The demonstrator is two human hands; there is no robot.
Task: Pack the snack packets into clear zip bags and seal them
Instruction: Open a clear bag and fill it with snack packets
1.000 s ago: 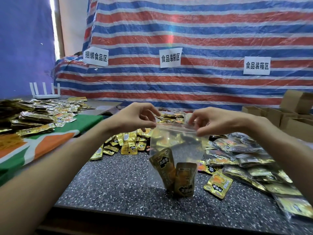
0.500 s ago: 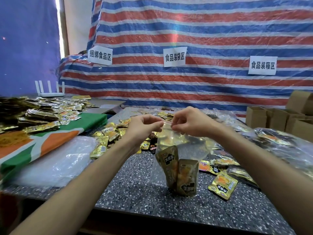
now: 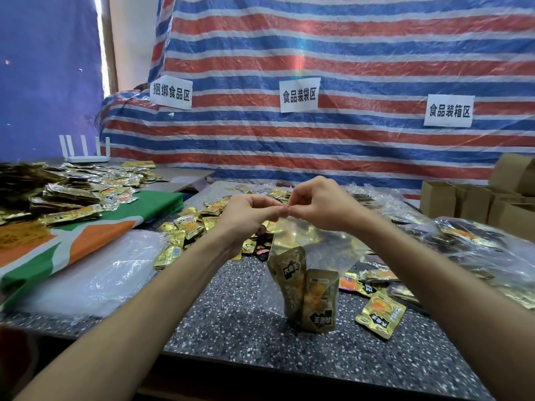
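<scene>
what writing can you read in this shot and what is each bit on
"捆绑食品区": left white paper sign on the red, white and blue striped tarpaulin.
"食品装袋区": middle white paper sign.
"食品装箱区": right white paper sign.
Black labels on the gold foil snack packets in the clear zip bag: too blurred to read reliably.

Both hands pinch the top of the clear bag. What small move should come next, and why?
Probably slide the right hand along the top of the zip bag, pressing it shut: two snack packets are inside, and it meets the left hand at one spot.
</scene>
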